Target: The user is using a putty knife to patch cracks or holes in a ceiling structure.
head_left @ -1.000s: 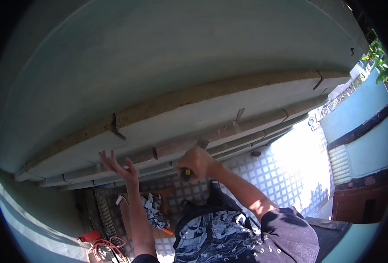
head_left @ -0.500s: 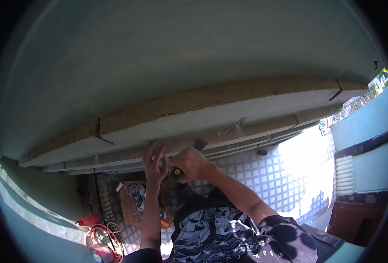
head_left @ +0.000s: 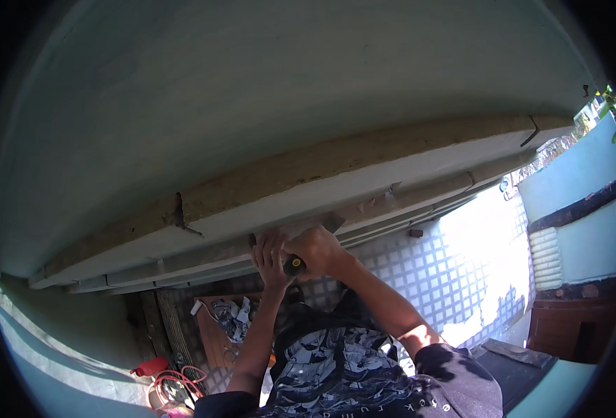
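My right hand [head_left: 320, 252] is closed around the handle of a wide putty knife [head_left: 334, 221]. The dark handle ends in a yellow cap that faces me. Its blade lies along a pale ledge [head_left: 363, 209], mostly covered by my hands. My left hand [head_left: 271, 259] is beside the right one, its fingers drawn together and bent against the tool near the blade's left end. A dark corner shows just past those fingertips. Whitish patches and a small chipped spot mark the ledge to the right of the blade.
A larger ledge [head_left: 287, 184] with cracked joints overhangs my hands. Below stand an orange-brown board [head_left: 214, 341] with crumpled plastic [head_left: 235, 320], a red hose [head_left: 175, 380] and a red object [head_left: 150, 366]. Tiled floor [head_left: 419, 265], partly sunlit, lies right; a small brown block [head_left: 416, 233] sits there.
Both hands and the putty knife have shifted right in the picture. My left fingers, spread upward before, are now drawn in against the tool. The view has tilted slightly.
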Motion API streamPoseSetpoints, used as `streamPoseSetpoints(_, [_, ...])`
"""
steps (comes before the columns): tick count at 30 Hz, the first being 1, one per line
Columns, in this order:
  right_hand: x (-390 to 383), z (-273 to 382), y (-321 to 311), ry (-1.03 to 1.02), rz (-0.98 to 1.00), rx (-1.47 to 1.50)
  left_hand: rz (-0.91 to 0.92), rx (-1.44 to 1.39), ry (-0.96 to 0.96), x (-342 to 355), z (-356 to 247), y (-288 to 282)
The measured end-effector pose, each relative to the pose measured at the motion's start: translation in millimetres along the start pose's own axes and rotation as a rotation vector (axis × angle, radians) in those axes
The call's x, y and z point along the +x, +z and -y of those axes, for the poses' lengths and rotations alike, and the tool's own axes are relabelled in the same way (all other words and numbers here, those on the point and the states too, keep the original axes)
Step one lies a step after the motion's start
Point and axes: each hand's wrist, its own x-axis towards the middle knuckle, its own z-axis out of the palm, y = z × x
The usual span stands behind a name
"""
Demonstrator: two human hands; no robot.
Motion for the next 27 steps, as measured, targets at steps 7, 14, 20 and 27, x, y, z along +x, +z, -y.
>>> streamPoseSetpoints(7, [11, 13, 15, 0.002, -0.072, -0.057, 0.08, -0.02, -0.021, -4, 7, -7])
streamPoseSetpoints(14, [26, 37, 19, -0.134, -0.121, -0.045, 0.112, -0.268, -0.048, 4, 5, -27])
streamPoseSetpoints(20, [26, 30, 19, 0.026, -0.254, -0.096, 0.092, -0.295, -0.005, 7, 7, -35])
streamPoseSetpoints(27, [24, 19, 26, 0.042, -0.245, -0.089, 0.205, -0.084, 0.053, -8, 18, -28])
